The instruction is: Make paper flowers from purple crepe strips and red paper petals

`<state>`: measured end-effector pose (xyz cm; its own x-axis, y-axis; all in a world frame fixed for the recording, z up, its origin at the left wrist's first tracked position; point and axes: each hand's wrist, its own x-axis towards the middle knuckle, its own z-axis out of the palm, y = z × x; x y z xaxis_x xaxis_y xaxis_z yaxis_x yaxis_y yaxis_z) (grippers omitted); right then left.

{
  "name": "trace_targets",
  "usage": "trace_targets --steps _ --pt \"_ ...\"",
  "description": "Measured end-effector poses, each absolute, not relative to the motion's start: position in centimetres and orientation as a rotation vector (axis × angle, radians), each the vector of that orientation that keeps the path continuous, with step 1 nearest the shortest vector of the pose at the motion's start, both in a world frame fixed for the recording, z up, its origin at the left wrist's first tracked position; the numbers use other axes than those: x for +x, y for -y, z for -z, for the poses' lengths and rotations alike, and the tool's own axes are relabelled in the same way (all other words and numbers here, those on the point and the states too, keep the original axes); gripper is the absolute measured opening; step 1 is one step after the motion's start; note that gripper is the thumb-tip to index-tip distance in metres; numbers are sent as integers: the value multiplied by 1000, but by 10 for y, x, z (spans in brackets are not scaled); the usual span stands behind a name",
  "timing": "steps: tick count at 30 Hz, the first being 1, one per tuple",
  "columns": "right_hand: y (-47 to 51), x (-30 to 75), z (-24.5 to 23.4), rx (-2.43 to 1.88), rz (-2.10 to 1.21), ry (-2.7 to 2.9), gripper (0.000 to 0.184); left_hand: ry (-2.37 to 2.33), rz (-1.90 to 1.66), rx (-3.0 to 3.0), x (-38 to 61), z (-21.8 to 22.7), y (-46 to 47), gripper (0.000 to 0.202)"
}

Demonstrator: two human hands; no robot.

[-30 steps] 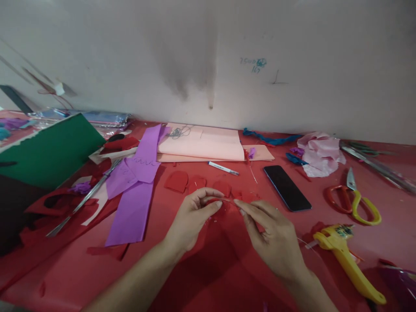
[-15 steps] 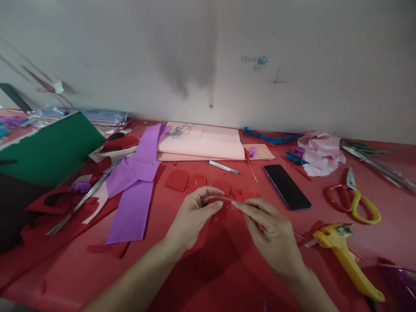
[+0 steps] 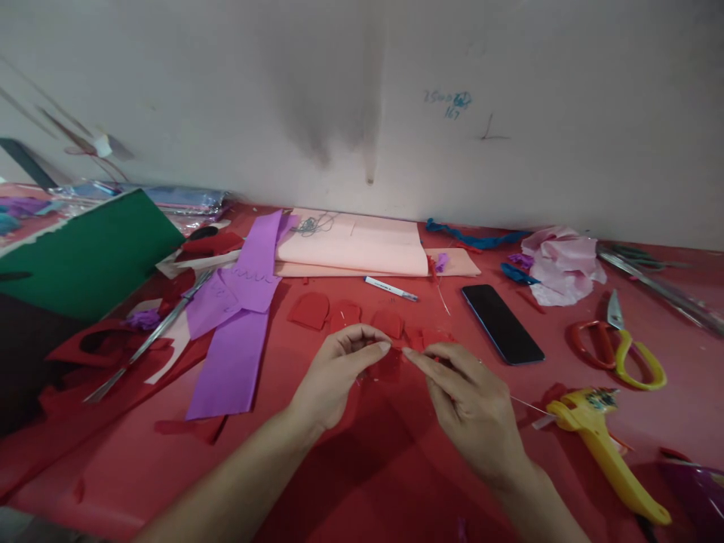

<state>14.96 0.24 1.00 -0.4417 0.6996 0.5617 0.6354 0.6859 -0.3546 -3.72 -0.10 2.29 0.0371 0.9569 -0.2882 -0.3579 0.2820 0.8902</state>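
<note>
My left hand (image 3: 339, 369) is closed in a pinch, thumb against curled fingers, on a small red paper piece (image 3: 395, 348) that is mostly hidden. From the other side my right hand (image 3: 472, 400) meets it, thumb and index fingertips pressed together at its edge. Behind the right hand a thin pale strand (image 3: 529, 405) runs out toward the yellow glue gun (image 3: 605, 445). Just beyond my fingers lie several red petal-shaped paper pieces, one rounded petal (image 3: 309, 311) standing out at the left.
Purple paper strips (image 3: 231, 369) and long metal scissors or tweezers (image 3: 147, 339) lie left among red scraps. Peach paper (image 3: 356, 245) and a marker (image 3: 390, 288) sit behind. To the right are a phone (image 3: 502, 324), red-and-yellow-handled scissors (image 3: 622, 347) and crumpled pink paper (image 3: 566, 264).
The held red piece has tilted or turned slightly between my fingertips, and its pale edge shows less. Both hands stay almost in place; the view has shifted a little.
</note>
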Motion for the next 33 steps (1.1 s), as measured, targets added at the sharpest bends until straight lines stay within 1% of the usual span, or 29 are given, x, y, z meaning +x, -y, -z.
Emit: trace_targets --steps 6,20,23,27,30,33 --pt "0 149 -12 -987 3 2221 36 -1066 -1168 718 -36 -24 0 11" --pt "-1 148 -14 -970 21 2200 39 -1063 -1178 802 -38 -24 1 8" --pt "0 147 -14 -992 -66 2190 38 -1093 -1172 849 -38 -24 1 6" --pt "2 145 -16 -1081 -274 2109 30 -1126 -1139 952 -38 -23 3 6" --pt "2 144 -19 -1121 -333 2093 24 -1126 -1135 1052 -37 -22 5 8" --pt "3 143 -21 -1139 -364 2102 22 -1150 -1105 1151 -36 -21 6 13"
